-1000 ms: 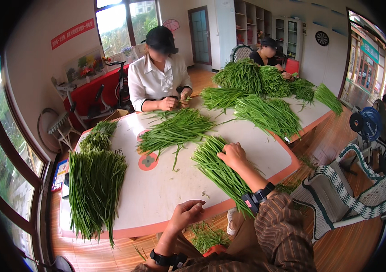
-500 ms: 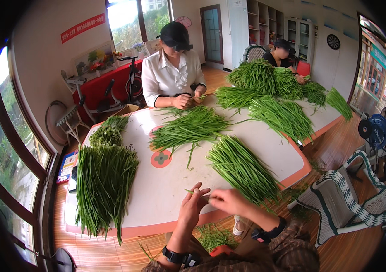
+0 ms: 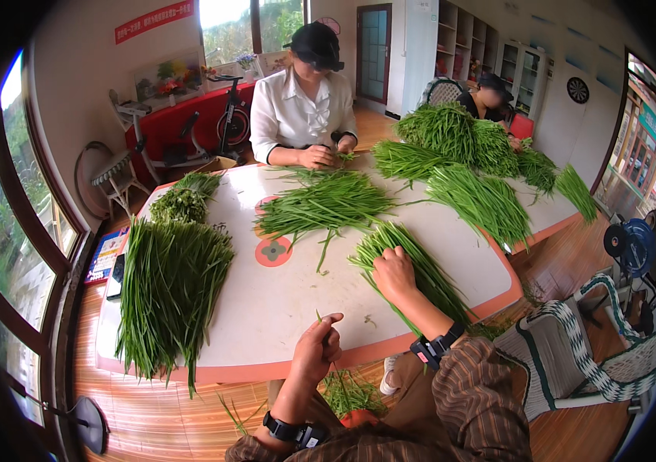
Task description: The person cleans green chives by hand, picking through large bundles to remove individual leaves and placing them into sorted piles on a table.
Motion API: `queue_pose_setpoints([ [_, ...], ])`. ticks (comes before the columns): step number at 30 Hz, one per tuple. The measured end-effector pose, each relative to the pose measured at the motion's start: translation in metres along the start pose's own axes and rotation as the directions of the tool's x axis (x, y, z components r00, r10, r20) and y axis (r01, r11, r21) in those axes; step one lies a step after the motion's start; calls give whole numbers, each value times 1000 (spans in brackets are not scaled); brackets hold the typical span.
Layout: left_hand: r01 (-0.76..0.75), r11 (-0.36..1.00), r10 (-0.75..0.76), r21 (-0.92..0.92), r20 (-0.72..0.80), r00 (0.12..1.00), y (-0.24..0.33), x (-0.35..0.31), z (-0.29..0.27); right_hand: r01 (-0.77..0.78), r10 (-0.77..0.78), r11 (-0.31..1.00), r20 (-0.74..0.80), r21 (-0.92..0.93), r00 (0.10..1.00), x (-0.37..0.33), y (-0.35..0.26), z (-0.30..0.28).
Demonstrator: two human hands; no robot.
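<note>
My left hand [image 3: 315,351] is curled above the near edge of the table, its thumb side up. A short green tip of a garlic chive stalk [image 3: 318,316] pokes out of its fingers. My right hand [image 3: 395,273] rests on the right-hand bundle of garlic chives [image 3: 439,294], near its pale cut ends, with bent fingers pinching at the stalks. Its fingertips are partly hidden among them. On the left of the table lies a large, darker bundle of garlic chives [image 3: 170,289], its leaf tips hanging over the edge.
Across the white table [image 3: 258,308], a person in a white blouse [image 3: 305,115] handles stalks behind a loose heap [image 3: 324,204]. More heaps [image 3: 451,138] lie at the far right, near a second person [image 3: 485,100]. A woven chair [image 3: 566,362] stands to my right. Trimmings [image 3: 351,393] lie below.
My right hand has left my left hand and moved forward onto the right-hand bundle. My left hand has curled its fingers and stays near the table edge. The view has shifted slightly.
</note>
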State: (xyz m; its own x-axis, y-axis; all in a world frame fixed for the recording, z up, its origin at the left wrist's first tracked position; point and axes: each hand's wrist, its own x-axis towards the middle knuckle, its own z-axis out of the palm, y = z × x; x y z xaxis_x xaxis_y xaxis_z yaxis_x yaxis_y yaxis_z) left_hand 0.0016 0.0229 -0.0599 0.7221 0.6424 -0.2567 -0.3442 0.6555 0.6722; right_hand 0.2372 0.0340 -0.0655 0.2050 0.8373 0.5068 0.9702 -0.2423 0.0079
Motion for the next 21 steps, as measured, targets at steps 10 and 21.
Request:
queue_pose_setpoints([
  [10, -158, 981, 162, 111, -26, 986, 15, 7, 10, -256, -33, 512, 317, 820, 948, -28, -27, -28],
  [21, -335, 942, 330, 13, -204, 922, 31, 18, -37, 64, -122, 882, 95, 467, 988, -37, -12, -40],
])
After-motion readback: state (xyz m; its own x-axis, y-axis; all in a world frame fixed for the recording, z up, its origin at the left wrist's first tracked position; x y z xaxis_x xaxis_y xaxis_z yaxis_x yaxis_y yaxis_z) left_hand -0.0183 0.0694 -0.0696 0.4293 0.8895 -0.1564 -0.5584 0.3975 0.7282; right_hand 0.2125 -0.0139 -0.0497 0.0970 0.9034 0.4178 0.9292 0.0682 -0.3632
